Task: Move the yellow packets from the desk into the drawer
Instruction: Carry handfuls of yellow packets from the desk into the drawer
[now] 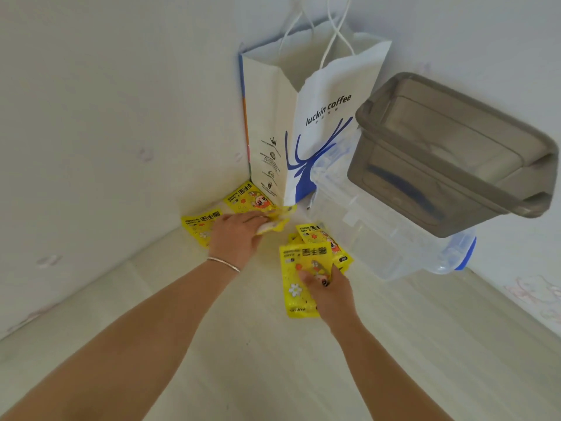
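Head view shows both bare forearms reaching out over the pale desk (273, 360) toward its far corner. Nearest, the right hand (329, 291) lies on the near packet (296, 278) of a small overlapping heap of yellow packets; its fingers curl onto the printed face, and it seems to pinch the packet, though whether the thumb is under the edge cannot be told. A second packet (323, 238) pokes out from under it on the far side, just beside the clear storage box (394, 238).

Farther and to the left, the left hand (238, 232), with a thin bracelet (223, 264) at the wrist, rests palm-down with fingers closing on a crumpled packet (273, 224). A flat packet (197, 227) lies to its left against the wall, and another (249, 199) leans at the foot of the white paper bag (318, 132) standing in the corner. To the right, a grey lidded box (449, 153) sits stacked on the clear one.

The step in hand looks like gathering: both hands are taking hold, and nothing has gone to the drawer, which is not in view. The next move likely calls for a firm pinch on each packet, lifting them clear of the heap without dragging the others, then turning toward wherever the drawer is. The slick packets may slide apart if gripped loosely.
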